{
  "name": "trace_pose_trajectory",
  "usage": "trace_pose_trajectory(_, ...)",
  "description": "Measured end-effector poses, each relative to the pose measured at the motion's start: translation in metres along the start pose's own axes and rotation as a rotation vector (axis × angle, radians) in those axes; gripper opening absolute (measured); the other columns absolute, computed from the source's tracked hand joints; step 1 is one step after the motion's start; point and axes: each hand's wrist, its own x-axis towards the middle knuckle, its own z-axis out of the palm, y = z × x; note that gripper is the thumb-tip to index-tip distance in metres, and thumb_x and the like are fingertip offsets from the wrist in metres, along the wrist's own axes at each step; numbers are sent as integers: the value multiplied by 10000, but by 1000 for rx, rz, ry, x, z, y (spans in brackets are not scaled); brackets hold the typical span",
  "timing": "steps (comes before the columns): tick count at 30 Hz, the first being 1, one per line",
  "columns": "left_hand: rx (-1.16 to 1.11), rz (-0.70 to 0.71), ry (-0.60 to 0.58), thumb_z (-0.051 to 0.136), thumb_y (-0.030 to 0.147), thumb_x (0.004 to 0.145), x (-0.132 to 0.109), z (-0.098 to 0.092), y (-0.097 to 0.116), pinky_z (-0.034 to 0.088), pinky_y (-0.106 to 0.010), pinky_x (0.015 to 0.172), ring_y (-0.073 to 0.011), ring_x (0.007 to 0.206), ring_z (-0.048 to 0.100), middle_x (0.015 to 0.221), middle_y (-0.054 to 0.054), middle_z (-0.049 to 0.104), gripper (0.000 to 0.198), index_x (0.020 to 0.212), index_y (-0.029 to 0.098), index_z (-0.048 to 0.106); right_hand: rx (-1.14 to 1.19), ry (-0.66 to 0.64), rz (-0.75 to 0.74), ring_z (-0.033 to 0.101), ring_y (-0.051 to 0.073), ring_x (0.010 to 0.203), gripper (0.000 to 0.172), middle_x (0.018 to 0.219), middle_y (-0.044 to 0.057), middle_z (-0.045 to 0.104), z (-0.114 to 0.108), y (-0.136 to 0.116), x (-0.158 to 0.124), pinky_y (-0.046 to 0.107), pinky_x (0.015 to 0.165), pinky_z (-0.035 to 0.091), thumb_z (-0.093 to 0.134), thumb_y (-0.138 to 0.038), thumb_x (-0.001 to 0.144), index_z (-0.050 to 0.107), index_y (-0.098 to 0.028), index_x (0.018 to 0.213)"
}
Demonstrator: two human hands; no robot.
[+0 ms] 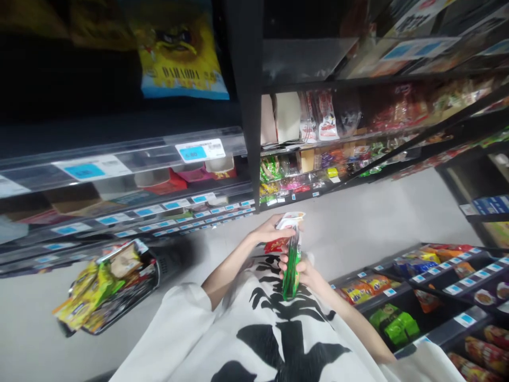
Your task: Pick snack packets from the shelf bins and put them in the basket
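Note:
In the head view, both of my hands are in front of my chest, close together. My left hand (pixel 273 230) is closed around white-topped snack packets (pixel 293 216), thumb across their front. A red packet (pixel 275 245) shows just beneath that hand. Lower and to the right, my right hand (pixel 307 271) has its fingers wrapped round a stack of green snack packets (pixel 292 270) held upright on edge. The two bundles touch or overlap; where one stops and the other starts is hard to see. Print on the packets is too blurred to read.
A basket (pixel 158 273) heaped with yellow and other snack bags stands on the floor at left. Black shelves with price tags (pixel 201 150) rise ahead and left. More shelving with a green bag (pixel 393 323) lines the right. Grey floor (pixel 358 223) runs between.

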Motion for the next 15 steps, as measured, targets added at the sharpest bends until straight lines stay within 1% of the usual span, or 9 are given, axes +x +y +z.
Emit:
trace_pose_trajectory(4,-5,7,67,802,366,774,-11,14,4,535,-304,818,-228,888,691,1079,-127,739,446,1153,147,714,-17,-82,73,512,117,551,589,656,-88,541,-14,5,0,308,578,548,871,-203,352,490,-235,800)
trace_pose_trajectory(5,-7,-3,82,813,358,762,-13,15,5,537,-301,793,-223,866,690,1081,-125,739,469,1169,150,709,-27,-103,79,494,110,538,602,643,-91,531,-16,6,2,296,564,539,878,-217,352,490,-237,812)
trace_pose_trajectory(7,-26,-40,108,823,357,744,-14,16,7,534,-290,693,-205,777,678,1098,-124,736,530,1218,159,691,-34,-156,75,444,93,497,606,600,-102,498,-18,6,5,265,524,508,885,-240,367,506,-235,839)
trace_pose_trajectory(9,-53,-76,130,816,369,745,-13,14,5,508,-276,598,-185,703,657,1129,-131,726,554,1240,159,683,-31,-204,65,399,77,461,551,560,-103,469,-14,4,8,240,487,471,885,-258,402,520,-221,813)
trace_pose_trajectory(10,-74,-78,142,813,377,747,-13,11,3,501,-271,582,-185,701,657,1135,-133,722,551,1234,153,686,-28,-207,59,395,73,456,514,555,-98,471,-9,2,9,236,481,462,883,-258,421,524,-213,786)
trace_pose_trajectory(12,-150,-55,156,829,393,727,-11,4,-5,518,-274,621,-215,782,682,1126,-137,722,567,1217,143,690,-51,-148,52,454,82,485,440,593,-76,529,7,-2,9,248,524,488,871,-233,469,548,-203,767)
trace_pose_trajectory(13,-210,-42,158,853,399,695,-11,0,-11,533,-285,664,-241,841,694,1112,-140,724,603,1214,138,688,-89,-88,48,507,99,522,408,631,-60,573,17,-4,9,268,570,515,864,-219,496,576,-198,785)
trace_pose_trajectory(15,-379,-41,184,925,391,574,-11,-8,-26,557,-326,747,-299,929,705,1074,-148,732,735,1215,128,678,-210,63,23,613,153,626,404,726,-18,657,38,-7,7,323,673,556,864,-197,526,638,-182,861)
